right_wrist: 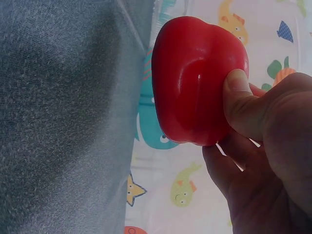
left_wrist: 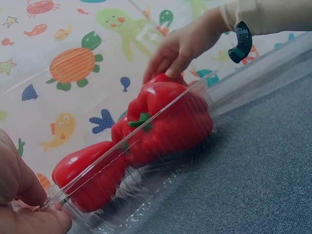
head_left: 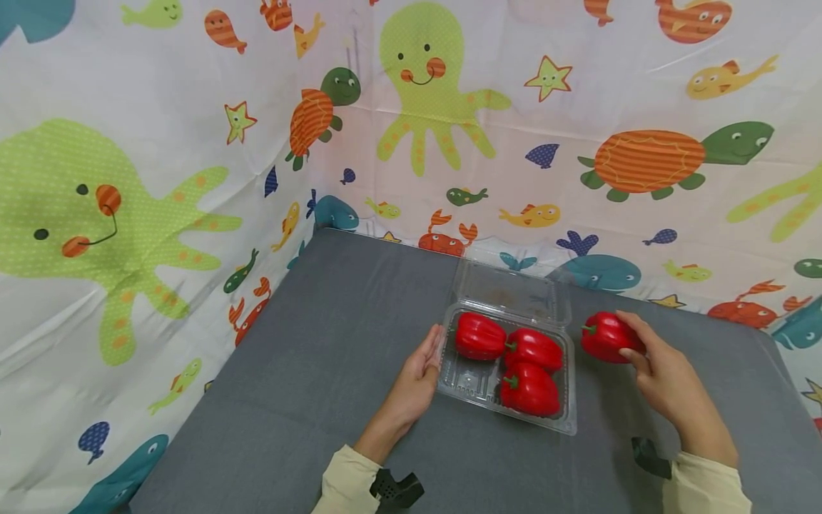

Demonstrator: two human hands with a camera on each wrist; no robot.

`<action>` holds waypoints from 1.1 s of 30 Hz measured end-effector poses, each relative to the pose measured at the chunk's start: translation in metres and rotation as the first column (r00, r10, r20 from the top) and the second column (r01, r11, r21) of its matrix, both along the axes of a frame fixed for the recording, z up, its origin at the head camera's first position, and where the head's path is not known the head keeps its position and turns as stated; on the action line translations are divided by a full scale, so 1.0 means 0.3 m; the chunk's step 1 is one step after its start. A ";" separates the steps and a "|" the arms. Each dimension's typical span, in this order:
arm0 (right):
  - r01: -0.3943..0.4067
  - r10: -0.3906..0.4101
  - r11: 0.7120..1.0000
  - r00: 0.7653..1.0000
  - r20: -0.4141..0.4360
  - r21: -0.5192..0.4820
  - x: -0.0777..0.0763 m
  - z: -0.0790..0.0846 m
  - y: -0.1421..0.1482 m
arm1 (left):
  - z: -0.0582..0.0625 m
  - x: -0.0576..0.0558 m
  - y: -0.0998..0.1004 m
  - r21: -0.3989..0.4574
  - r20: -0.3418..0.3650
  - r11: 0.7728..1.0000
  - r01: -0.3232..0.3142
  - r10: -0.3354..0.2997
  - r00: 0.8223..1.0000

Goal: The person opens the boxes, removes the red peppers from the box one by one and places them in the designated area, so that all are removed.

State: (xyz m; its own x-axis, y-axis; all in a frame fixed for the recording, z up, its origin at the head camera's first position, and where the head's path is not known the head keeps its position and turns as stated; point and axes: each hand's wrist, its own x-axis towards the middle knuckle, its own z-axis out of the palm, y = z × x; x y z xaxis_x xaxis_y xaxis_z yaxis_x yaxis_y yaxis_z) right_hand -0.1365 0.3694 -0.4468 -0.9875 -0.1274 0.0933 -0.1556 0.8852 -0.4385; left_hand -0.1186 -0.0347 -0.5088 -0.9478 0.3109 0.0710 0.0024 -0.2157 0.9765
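Box [head_left: 472, 380]: one, clear plastic, standing on the table [head_left: 321, 371]. Its lid [head_left: 507, 285] is open and folded back on the far side, toward the wall of cloth.

Contents of the box: three red peppers with green stems. Back left pepper [head_left: 480, 336], lying on its side; back right pepper [head_left: 536, 348], its stem turned toward the first; front right pepper [head_left: 531, 392], touching the one behind it.

Held pepper [head_left: 605, 337]: one, red, glossy, just beyond the box's right rim and apart from it, green stem pointing toward the box.

Right hand [head_left: 671, 378]: grip pinching the held pepper, thumb on one side, fingers round the other.

Left hand [head_left: 413, 382]: at the box's left side, grip pinching the rim between thumb and fingers.

Sleeves: a cream pair, left sleeve [head_left: 349, 482] and right sleeve [head_left: 706, 485], a dark fitting at each wrist.

Table: grey, fabric-like surface.

Cloth [head_left: 443, 93]: white, hung behind the table and along its left, printed with green octopuses, orange-shelled turtles, red crabs, blue whales, small fish and stars.
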 end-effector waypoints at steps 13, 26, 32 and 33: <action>-0.013 0.013 1.000 1.000 0.029 0.008 -0.026 -0.023 0.021 | 0.003 -0.003 -0.003 -0.006 -0.002 1.000 0.003 -0.003 1.000; -0.018 0.018 1.000 0.997 0.070 0.003 -0.038 -0.040 0.020 | 0.001 -0.005 -0.004 -0.005 0.004 1.000 0.010 -0.010 1.000; -0.014 0.013 1.000 0.995 0.098 0.010 -0.042 -0.047 0.024 | -0.002 -0.004 -0.006 -0.003 0.007 1.000 0.010 -0.010 1.000; -0.012 0.011 1.000 0.994 0.106 0.011 -0.042 -0.050 0.024 | -0.002 -0.003 -0.007 -0.001 0.007 1.000 0.009 -0.009 1.000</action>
State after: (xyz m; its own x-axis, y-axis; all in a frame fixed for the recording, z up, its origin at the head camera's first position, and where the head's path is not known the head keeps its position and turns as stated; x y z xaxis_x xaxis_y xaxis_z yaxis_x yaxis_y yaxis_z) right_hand -0.1491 0.3767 -0.4618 -0.9901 -0.1393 -0.0137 -0.1189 0.8885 -0.4432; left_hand -0.1196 -0.0367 -0.5094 -0.9454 0.3196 0.0636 -0.0067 -0.2142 0.9768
